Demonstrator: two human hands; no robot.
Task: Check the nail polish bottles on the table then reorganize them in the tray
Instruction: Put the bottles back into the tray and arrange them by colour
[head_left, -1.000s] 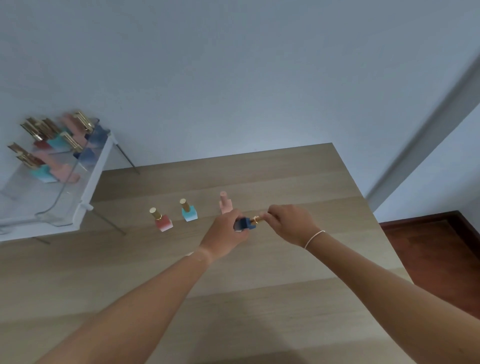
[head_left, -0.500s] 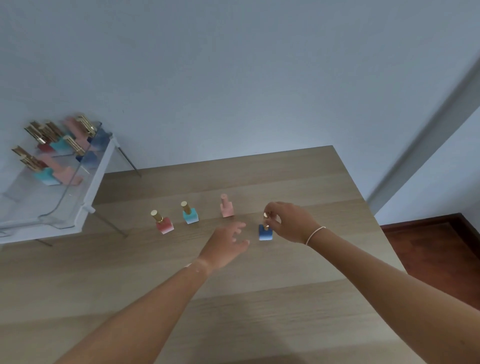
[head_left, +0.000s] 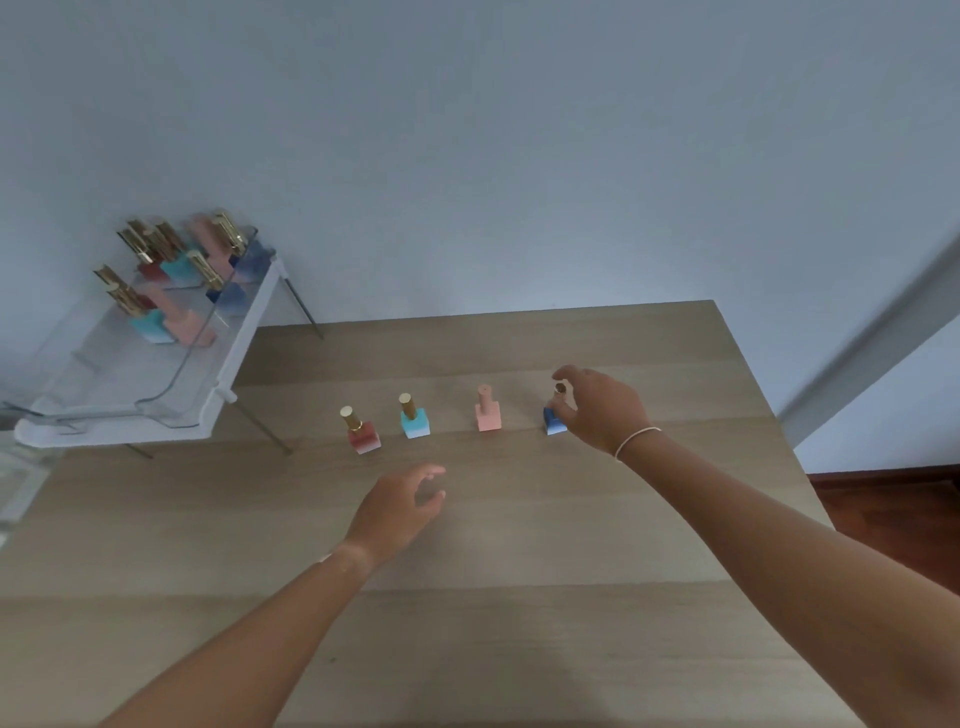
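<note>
Four nail polish bottles stand upright in a row on the wooden table (head_left: 519, 545): a red bottle (head_left: 363, 435), a teal bottle (head_left: 415, 422), a pink bottle (head_left: 488, 413) and a blue bottle (head_left: 554, 422) with a gold cap. My right hand (head_left: 597, 410) is at the blue bottle; its fingers are spread around the cap and the thumb rests against the bottle's side. My left hand (head_left: 402, 506) hovers open over the table in front of the row, holding nothing. At the far left, a clear tiered tray (head_left: 171, 384) holds several more bottles.
The tray sits on a white stand with thin metal legs (head_left: 262, 426) reaching onto the table. A wall runs just behind the table's far edge. The table's right edge drops to a dark wooden floor (head_left: 893, 499).
Both hands held the blue bottle a second ago. My left hand let go and drew back; my right hand set the bottle down at the right end of the row and loosened its fingers.
</note>
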